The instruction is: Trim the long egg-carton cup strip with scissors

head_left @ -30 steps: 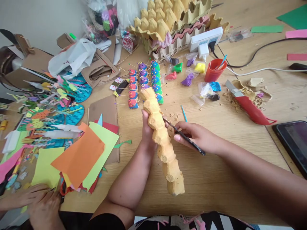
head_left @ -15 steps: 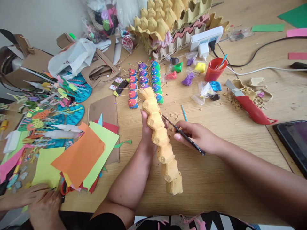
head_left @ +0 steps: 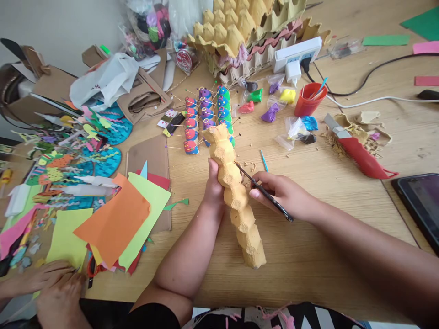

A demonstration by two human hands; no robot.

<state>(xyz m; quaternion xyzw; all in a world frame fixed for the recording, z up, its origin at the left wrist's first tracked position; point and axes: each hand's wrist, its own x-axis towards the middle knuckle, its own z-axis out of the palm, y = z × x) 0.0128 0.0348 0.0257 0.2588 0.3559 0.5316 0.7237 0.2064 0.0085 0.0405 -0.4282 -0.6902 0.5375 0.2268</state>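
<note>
My left hand (head_left: 215, 185) is wrapped round a long strip of yellow egg carton (head_left: 236, 196) with a row of bumps, its thumb along the left edge. The strip slants from the upper middle down toward me. In my right hand (head_left: 279, 194) is a pair of black-handled scissors (head_left: 272, 201), seen edge-on, gripped between thumb and fingers. Their thin tip meets the strip's right edge near its upper part; whether the blades are apart cannot be made out. Behind the strip's far end stand painted egg-carton caterpillars in red (head_left: 191, 123), purple (head_left: 206, 109) and green-blue (head_left: 223, 103).
Egg trays (head_left: 236, 32) are stacked at the back beside a white power strip (head_left: 297, 52). A red cup (head_left: 308, 100), a red-handled tool (head_left: 360, 153) and a phone (head_left: 420, 205) lie to the right. At left are paper sheets (head_left: 116, 219) and another person's hands (head_left: 60, 285).
The carton strip has shifted slightly right and turned, its near end rising. My left hand has moved right with it. The scissors stay at the strip's right edge.
</note>
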